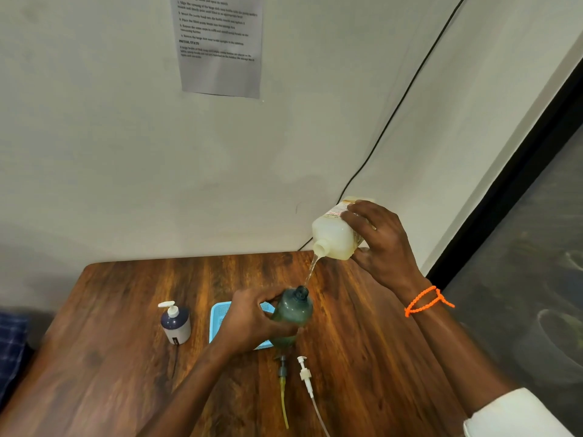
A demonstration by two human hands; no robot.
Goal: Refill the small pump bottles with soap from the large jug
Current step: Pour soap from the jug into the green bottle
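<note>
Pouring now: your right hand (pixel 383 244) grips the tilted jug (pixel 339 236), your left hand (pixel 252 320) grips the green bottle (pixel 291 313) under the stream, over the blue tray (pixel 217 323). Narrow neck, so any wobble likely spills onto the bench (pixel 126 357); watch for overfill. Left of the tray stands a capped bottle (pixel 175 324); two loose pumps (pixel 304 372) lie nearer you.

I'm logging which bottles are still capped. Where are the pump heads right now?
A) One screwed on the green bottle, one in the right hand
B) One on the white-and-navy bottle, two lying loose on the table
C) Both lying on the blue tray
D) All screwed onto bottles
B: the white-and-navy bottle wears its pump, while a grey pump with a yellowish tube and a white pump lie on the table near the uncapped green bottle.
</note>
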